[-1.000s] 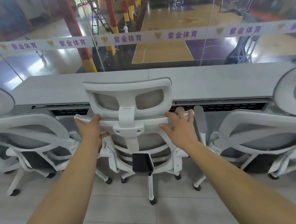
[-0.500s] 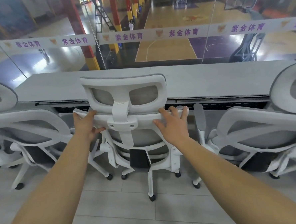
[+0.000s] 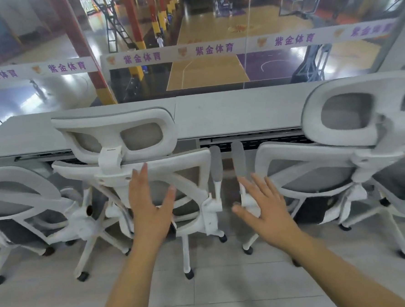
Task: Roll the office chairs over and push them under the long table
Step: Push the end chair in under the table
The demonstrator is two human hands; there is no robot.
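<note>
Three white mesh office chairs stand in a row against the long grey table [image 3: 230, 113]. The middle chair [image 3: 115, 137] has its seat under the table edge and its headrest above the tabletop. My left hand [image 3: 150, 206] hovers open in front of that chair's backrest, fingers spread, holding nothing. My right hand [image 3: 266, 211] is open too, in the gap between the middle chair and the right chair [image 3: 352, 144], near their grey armrests. The left chair [image 3: 16, 188] is partly cut off by the frame edge.
A glass wall [image 3: 212, 22] with a white banner of purple characters runs behind the table, overlooking a sports hall. The chairs' wheeled star bases [image 3: 187, 270] spread over the light tiled floor near my feet.
Both hands have let go of the middle chair's backrest and pulled back, open. My view has shifted right, so the middle chair now sits left of centre.
</note>
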